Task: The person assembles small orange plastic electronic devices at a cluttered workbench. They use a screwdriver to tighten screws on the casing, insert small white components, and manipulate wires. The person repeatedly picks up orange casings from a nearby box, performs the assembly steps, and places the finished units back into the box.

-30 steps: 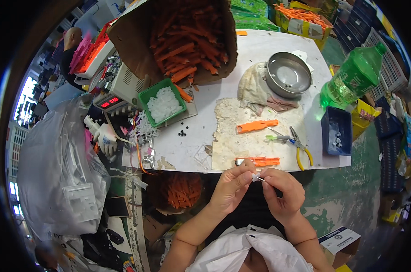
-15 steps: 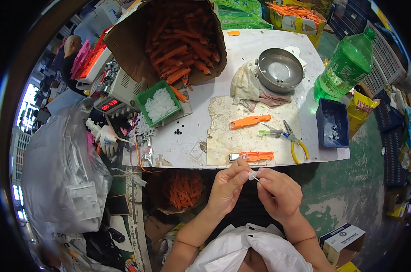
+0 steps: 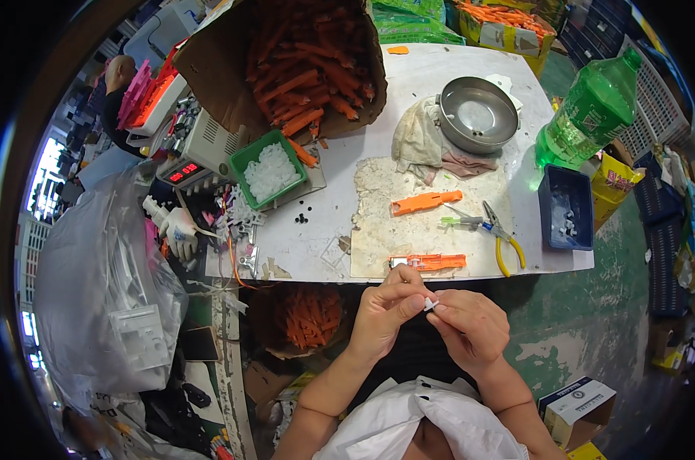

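Just off the table's front edge, my left hand (image 3: pixel 386 310) and my right hand (image 3: pixel 474 326) meet, fingertips pinched on a small white plastic piece (image 3: pixel 430 304). Its exact shape is partly hidden by the fingers. Beyond them, near the edge, lies an orange plastic housing half (image 3: pixel 438 262) with a pale part at its left end. Farther back on the worn board rests another orange housing half (image 3: pixel 424 203). To its right are a thin tool with a green handle (image 3: pixel 461 221) and pliers with yellow grips (image 3: pixel 507 249).
A green tray (image 3: pixel 265 201) of translucent white pieces stands left, near loose black bits (image 3: pixel 301 218). Behind it is a carton (image 3: pixel 209 73) of orange housings. A metal bowl (image 3: pixel 447 138), cloth (image 3: pixel 413 142), green bottle (image 3: pixel 593 111) and dark blue bin (image 3: pixel 545 230) stand right.
The white piece has turned between my fingertips; the thin pin-like end seen before no longer shows. Both hands stay almost in place. The view has shifted slightly.
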Demonstrator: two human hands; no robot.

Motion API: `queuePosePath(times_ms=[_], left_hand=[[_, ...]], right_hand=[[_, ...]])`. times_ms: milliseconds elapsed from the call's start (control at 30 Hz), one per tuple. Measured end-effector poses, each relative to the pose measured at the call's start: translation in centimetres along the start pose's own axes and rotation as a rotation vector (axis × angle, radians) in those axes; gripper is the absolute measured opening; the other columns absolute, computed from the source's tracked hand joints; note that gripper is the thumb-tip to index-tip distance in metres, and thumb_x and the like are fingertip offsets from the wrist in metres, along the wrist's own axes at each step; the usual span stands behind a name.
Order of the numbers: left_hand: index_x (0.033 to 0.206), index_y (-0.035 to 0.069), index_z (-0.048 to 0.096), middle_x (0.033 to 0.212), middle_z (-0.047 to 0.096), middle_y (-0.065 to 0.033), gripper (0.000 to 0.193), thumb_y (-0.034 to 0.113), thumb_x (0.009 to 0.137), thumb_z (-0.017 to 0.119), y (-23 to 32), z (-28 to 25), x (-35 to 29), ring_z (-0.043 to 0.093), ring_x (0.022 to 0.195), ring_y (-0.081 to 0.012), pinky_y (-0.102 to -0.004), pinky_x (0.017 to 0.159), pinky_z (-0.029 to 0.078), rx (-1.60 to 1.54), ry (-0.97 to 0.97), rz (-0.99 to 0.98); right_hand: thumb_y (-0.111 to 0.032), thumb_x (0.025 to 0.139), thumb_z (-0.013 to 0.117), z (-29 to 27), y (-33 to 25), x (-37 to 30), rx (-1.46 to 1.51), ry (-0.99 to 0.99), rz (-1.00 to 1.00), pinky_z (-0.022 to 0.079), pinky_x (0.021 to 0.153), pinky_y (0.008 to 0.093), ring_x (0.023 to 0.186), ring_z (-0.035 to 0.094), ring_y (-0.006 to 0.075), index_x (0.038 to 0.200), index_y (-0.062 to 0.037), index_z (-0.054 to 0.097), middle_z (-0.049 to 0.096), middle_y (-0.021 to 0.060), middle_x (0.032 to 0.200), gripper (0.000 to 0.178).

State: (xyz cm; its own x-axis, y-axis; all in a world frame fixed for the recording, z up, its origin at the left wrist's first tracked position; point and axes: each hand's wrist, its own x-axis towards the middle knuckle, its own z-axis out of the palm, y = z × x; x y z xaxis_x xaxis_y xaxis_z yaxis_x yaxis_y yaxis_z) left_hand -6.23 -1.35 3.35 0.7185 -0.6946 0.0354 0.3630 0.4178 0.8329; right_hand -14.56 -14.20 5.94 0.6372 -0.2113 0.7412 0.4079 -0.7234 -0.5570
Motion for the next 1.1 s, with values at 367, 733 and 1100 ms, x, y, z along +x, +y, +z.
queuePosePath(times_ms=[367,733,1100], left_hand=[[0.094,0.003,0.073,0.09,0.053,-0.0014,0.014,0.011,0.083,0.071,0.5,-0.9,0.0,0.05,0.09,-0.0135,-0.0268,0.084,0.04,0.016,-0.128,-0.007],[0.092,0.003,0.074,0.088,0.053,-0.0006,0.014,0.011,0.081,0.072,0.5,-2.3,0.9,0.049,0.088,-0.0132,-0.0262,0.081,0.04,-0.002,-0.186,-0.086],[0.1,0.001,0.071,0.094,0.057,-0.0016,0.016,0.01,0.087,0.067,-0.1,-2.9,0.7,0.051,0.091,-0.0119,-0.024,0.081,0.041,0.168,0.022,-0.072]], right_hand=[[-0.001,0.069,0.079,0.4,0.3,-0.3,0.174,-0.006,0.046,0.055,0.065,0.0314,0.072,0.067,0.023,0.087,-0.0038,0.063,0.067,0.0094,0.083,0.024],[-0.003,0.069,0.078,-0.4,0.8,0.5,0.141,-0.072,0.077,0.054,0.066,0.0302,0.076,0.066,0.0229,0.091,-0.0039,0.064,0.066,0.0069,0.084,0.026],[0.0,0.071,0.072,-0.1,2.1,0.4,-0.063,-0.242,0.091,0.047,0.068,0.0361,0.077,0.057,0.0263,0.087,-0.0041,0.06,0.058,0.0081,0.086,0.02]])
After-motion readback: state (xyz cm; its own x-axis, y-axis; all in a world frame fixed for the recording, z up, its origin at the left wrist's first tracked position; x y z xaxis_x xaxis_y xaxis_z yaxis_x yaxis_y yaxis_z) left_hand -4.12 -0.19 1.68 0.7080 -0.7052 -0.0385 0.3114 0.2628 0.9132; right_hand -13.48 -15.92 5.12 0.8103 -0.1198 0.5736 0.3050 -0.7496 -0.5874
